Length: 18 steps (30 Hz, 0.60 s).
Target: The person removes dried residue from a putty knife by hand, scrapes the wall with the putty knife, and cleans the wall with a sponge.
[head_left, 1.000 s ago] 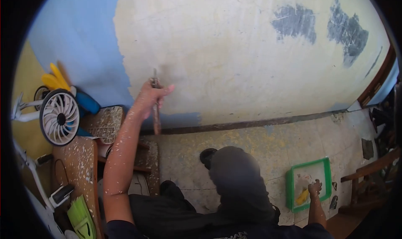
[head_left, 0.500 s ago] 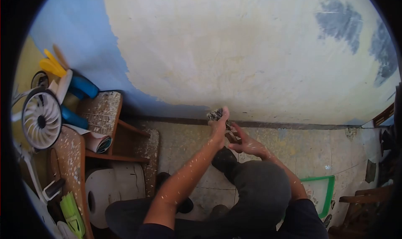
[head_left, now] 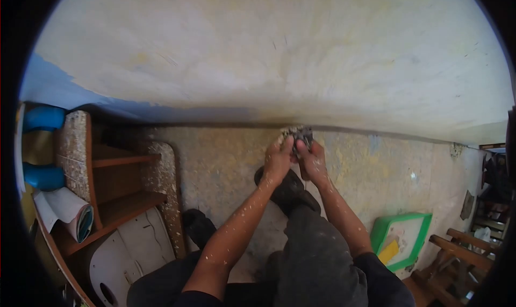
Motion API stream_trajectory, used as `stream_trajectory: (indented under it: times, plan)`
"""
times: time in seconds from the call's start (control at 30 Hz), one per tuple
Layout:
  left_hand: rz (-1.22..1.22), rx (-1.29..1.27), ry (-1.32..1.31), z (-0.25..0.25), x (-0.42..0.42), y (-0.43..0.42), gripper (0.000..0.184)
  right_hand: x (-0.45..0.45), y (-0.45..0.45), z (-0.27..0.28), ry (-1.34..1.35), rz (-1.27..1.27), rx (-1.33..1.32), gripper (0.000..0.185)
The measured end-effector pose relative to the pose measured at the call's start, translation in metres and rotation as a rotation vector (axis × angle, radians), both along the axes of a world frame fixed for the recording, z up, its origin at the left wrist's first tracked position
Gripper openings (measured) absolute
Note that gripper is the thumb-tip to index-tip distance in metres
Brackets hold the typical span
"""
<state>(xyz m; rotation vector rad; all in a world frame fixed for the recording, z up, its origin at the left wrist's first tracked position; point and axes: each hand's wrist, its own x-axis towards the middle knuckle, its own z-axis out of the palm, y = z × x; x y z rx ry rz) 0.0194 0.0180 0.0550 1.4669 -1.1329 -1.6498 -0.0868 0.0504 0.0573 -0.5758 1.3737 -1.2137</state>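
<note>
Both my hands meet low in front of the wall [head_left: 290,54], over the floor by its foot. Between them is a small dark grey piece [head_left: 303,134], speckled with pale paint flakes; its exact kind does not show clearly. My left hand [head_left: 277,159] grips its left side with the thumb on top. On the right side my right hand [head_left: 314,159] is closed around it, thumb also on top. A narrow brown edge shows under the right hand. Pale flakes dot both forearms. The wall is mostly bare cream, with blue paint at the lower left.
A flake-covered wooden shelf unit [head_left: 78,145] stands at left, holding blue objects [head_left: 43,177] and a rolled magazine [head_left: 80,221]. At right lie a green-rimmed tray [head_left: 380,234] with a yellow piece [head_left: 388,251] and a wooden stool [head_left: 465,250]. My shoe [head_left: 293,191] is just below my hands.
My view has tilted down and shifted right. The right hand has moved from beside the speckled piece onto it, so both hands now hold it, close together.
</note>
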Motion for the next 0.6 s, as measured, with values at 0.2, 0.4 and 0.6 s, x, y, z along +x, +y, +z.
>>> stream_trajectory:
  times: [0.2, 0.4, 0.6]
  plan:
    - [0.018, 0.018, 0.162, -0.021, -0.013, -0.017, 0.035, 0.018, -0.019, -0.037, 0.042, -0.328, -0.14, 0.024]
    - [0.086, -0.093, 0.073, -0.024, -0.02, -0.019, 0.037, 0.018, -0.028, -0.032, 0.105, -0.338, -0.158, 0.022]
    - [0.036, -0.03, 0.1, -0.026, -0.023, -0.03, 0.039, 0.012, -0.031, -0.028, 0.19, -0.381, -0.174, 0.017]
